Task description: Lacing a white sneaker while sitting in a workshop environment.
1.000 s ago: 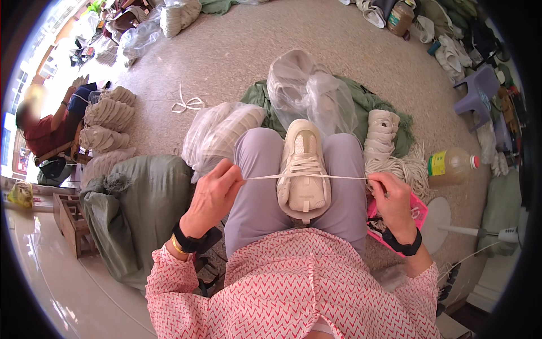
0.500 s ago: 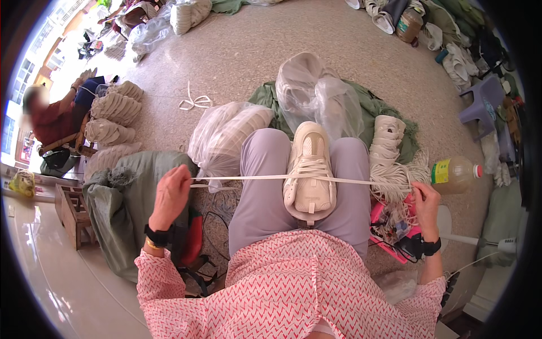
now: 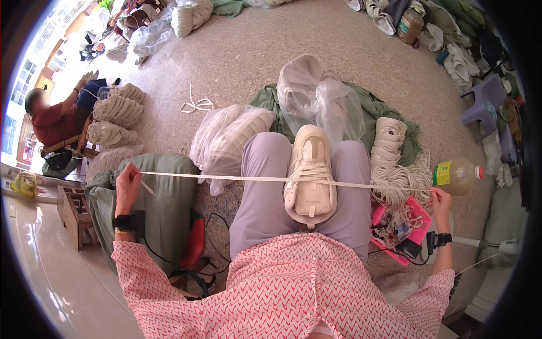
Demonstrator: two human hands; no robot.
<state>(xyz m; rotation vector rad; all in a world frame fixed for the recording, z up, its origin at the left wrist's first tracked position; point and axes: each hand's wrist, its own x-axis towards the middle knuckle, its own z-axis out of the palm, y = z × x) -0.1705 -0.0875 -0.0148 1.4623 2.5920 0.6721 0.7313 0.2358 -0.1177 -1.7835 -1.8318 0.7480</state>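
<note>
A beige sneaker [image 3: 310, 199] rests between my knees, its heel toward me. Across its lower eyelet area runs a flat white shoelace [image 3: 226, 177], stretched nearly straight out to both sides. My left hand [image 3: 128, 185] pinches one end, out over the grey-green sack, and a short tail hangs below the fingers. Far out to the right, my right hand [image 3: 440, 200] pinches the other end, above the pink basket and near the oil bottle. More lacing criss-crosses the upper part of the shoe. Whether the stretched lace passes through the top eyelets is too small to tell.
Bagged shoes [image 3: 228, 138] lie beyond my knees, on and beside a green cloth [image 3: 262, 97]. Right are a shoe stack [image 3: 388, 138], a bundle of laces [image 3: 403, 175], the pink basket [image 3: 418, 223] and a bottle [image 3: 457, 175]. A grey-green sack [image 3: 164, 181] sits left; a person [image 3: 56, 121] sits farther off.
Both hands have moved apart, the left one farther left and the right one farther right, drawing the shoelace out longer across the sneaker.
</note>
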